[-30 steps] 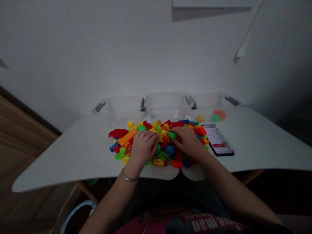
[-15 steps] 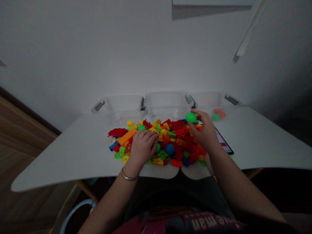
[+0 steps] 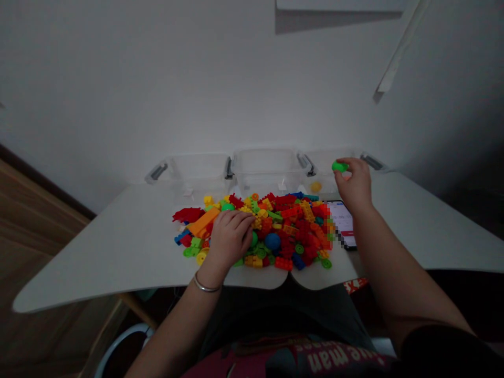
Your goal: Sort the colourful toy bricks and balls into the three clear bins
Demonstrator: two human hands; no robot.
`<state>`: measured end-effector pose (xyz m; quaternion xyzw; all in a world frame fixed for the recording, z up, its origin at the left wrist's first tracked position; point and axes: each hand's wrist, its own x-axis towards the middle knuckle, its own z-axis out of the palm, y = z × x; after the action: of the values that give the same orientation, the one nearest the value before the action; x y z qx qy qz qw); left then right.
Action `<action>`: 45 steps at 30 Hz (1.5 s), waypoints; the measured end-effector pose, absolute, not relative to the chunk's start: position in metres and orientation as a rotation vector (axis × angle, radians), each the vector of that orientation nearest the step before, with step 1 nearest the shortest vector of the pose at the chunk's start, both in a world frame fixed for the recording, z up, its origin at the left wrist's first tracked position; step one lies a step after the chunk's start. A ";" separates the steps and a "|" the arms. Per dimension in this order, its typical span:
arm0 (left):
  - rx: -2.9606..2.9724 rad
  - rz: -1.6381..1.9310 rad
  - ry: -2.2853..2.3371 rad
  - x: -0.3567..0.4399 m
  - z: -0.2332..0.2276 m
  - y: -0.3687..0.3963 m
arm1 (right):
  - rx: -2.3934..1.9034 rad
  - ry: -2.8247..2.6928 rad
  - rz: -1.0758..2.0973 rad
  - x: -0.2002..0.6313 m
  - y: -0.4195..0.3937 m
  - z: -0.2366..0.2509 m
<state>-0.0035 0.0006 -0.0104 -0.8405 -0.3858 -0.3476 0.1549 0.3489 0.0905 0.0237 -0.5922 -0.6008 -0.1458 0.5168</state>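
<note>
The right hand is lifted off the white table and hangs over the rightmost of three clear plastic bins lined up against the wall, fingertips pinched around a small round green plastic ball. The ball sits just above the bin's open top, not yet inside. Through the clear wall a yellow ball shows at the bottom of that same bin.

The left hand lies palm-down on the heap of bright plastic building blocks — red, yellow, orange, green, blue — with fingers curled loosely over the pieces; I cannot tell whether it actually grips any of them. A round blue ball sits in the heap just beside those fingers, and a flat orange block lies at the pile's left edge. A silver bangle circles the left wrist. A dark smartphone lies on the table between the pile and the right forearm.

As I judge it, the ball should be well inside the bin's rim before the fingers part, and released low — a round, light thing dropped from a height could bounce off the hard bottom or the yellow ball. The forearm passes right over the phone, so it is best kept raised.
</note>
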 end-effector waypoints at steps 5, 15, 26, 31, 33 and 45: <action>-2.401 -0.998 -1.085 -0.003 -0.010 0.002 | -1.556 -1.400 -0.374 0.349 0.095 0.019; -2.408 -0.997 -1.088 -0.003 -0.010 0.002 | -1.708 -1.460 -0.406 0.348 0.100 0.015; -2.401 -0.994 -1.096 -0.004 -0.011 0.001 | -1.523 -1.499 -0.361 0.338 0.085 0.021; -2.401 -1.002 -1.083 -0.004 -0.011 0.001 | -1.284 -1.635 -0.258 0.296 0.038 0.032; -2.397 -1.013 -1.066 -0.003 -0.011 0.001 | -1.198 -1.745 -0.165 0.274 0.014 0.034; -2.399 -1.019 -1.073 -0.002 -0.010 0.000 | -1.294 -2.186 -0.099 0.206 -0.046 -0.005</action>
<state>-0.0021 0.0004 -0.0097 -0.8400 -0.3756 -0.3569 0.1608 0.2059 -0.0465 -0.0050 -0.4864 -0.8215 -0.0372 0.2951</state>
